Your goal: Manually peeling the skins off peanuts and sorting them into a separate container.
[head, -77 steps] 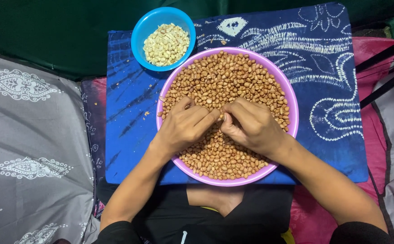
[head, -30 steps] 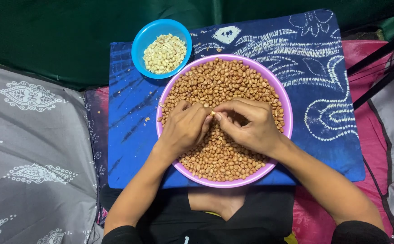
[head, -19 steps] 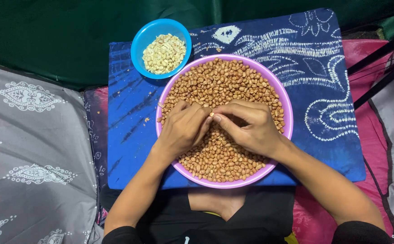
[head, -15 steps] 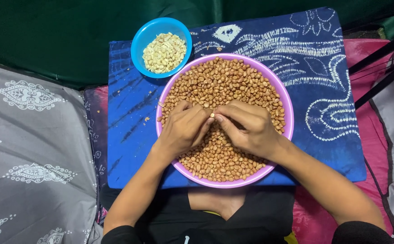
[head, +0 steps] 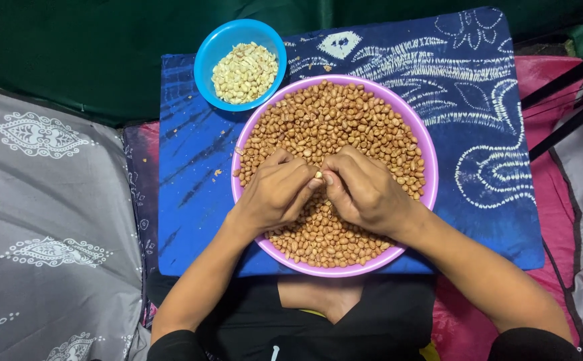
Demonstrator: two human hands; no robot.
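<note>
— What has changed since the earlier frames?

— Very little. We see both hands stay over the middle of the pink bowl [head: 425,200], fingertips together as before. The view has shifted a bit, and the blue bowl [head: 206,60] sits at the same spot, top left. The one difference: a pale nut [head: 318,175] now shows between the fingertips, where earlier we only made out closed fingers.

— How does each grip stand?

— We see the left hand [head: 274,194] curled nearly closed, thumb and forefinger pinched on the nut. The right hand [head: 365,190] is curled the same way, its fingertips meeting the nut from the other side.

— Where is the nut relative to them?

— Right between the two grips, touching both, just above the heap of brown peanuts [head: 345,127]. The blue bowl of pale kernels [head: 244,72] touches the pink bowl's rim, on the blue cloth [head: 492,134] over the surface.
</note>
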